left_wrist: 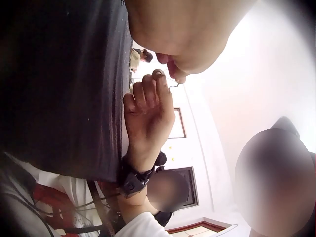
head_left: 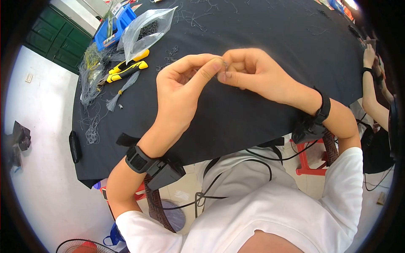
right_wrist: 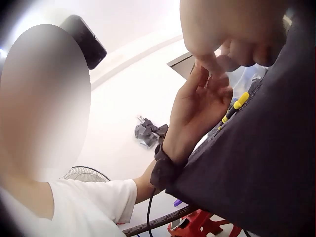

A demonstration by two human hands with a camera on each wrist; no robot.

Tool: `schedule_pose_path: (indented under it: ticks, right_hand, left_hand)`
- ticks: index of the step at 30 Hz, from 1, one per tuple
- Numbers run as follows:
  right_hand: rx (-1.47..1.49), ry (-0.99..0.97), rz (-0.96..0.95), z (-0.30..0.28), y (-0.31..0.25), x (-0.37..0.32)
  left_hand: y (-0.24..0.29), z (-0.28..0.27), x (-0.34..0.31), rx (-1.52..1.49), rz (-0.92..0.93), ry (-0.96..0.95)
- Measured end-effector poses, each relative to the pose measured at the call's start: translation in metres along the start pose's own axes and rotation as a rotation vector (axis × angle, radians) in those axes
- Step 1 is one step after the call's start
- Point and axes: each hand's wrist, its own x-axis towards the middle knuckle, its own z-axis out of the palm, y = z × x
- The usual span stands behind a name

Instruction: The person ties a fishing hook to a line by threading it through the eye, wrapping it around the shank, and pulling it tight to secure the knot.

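Both hands meet at the fingertips above the black-covered table (head_left: 236, 126). My left hand (head_left: 179, 86) pinches with thumb and forefinger at one side of a thin, dark, bent wire (left_wrist: 174, 87). From the other side my right hand (head_left: 263, 76) pinches the same wire between thumb and forefinger, its other fingers curled in. Only a short bit of wire shows between the fingertips; the rest is hidden by them. In the right wrist view the fingers cover it.
Pliers with yellow-and-black handles (head_left: 128, 71) lie left of the hands, beside tangled grey strands (head_left: 88, 80) and a tied bundle (head_left: 122, 90). Behind them are a clear plastic bag (head_left: 162, 23) and a blue bin (head_left: 125, 19). Another person's arm (head_left: 369, 86) is at the right edge.
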Motion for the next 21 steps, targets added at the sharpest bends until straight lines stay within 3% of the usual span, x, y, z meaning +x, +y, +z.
schedule_pose_path:
  ticks: [5, 8, 11, 14, 17, 21]
  right_hand:
    - [0.008, -0.107, 0.128, 0.005, -0.006, -0.003]
    - [0.131, -0.143, 0.075, 0.009, 0.006, -0.002]
    - [0.086, -0.160, 0.161, 0.010, -0.002, -0.004]
    - [0.087, -0.166, 0.176, 0.010, -0.001, -0.003]
    - [0.082, -0.166, 0.219, 0.010, -0.003, -0.003]
    - [0.071, -0.203, 0.229, 0.009, -0.004, -0.003]
  left_hand:
    - [0.001, -0.003, 0.001, -0.131, -0.097, 0.046]
    - [0.004, -0.006, 0.002, -0.209, -0.112, -0.048]
    - [0.012, -0.003, 0.001, -0.342, -0.092, -0.094]
    - [0.015, -0.006, 0.000, -0.364, -0.107, -0.153]
    - [0.016, -0.001, 0.000, -0.258, -0.120, -0.051]
    - [0.013, -0.008, 0.001, -0.240, -0.137, -0.125]
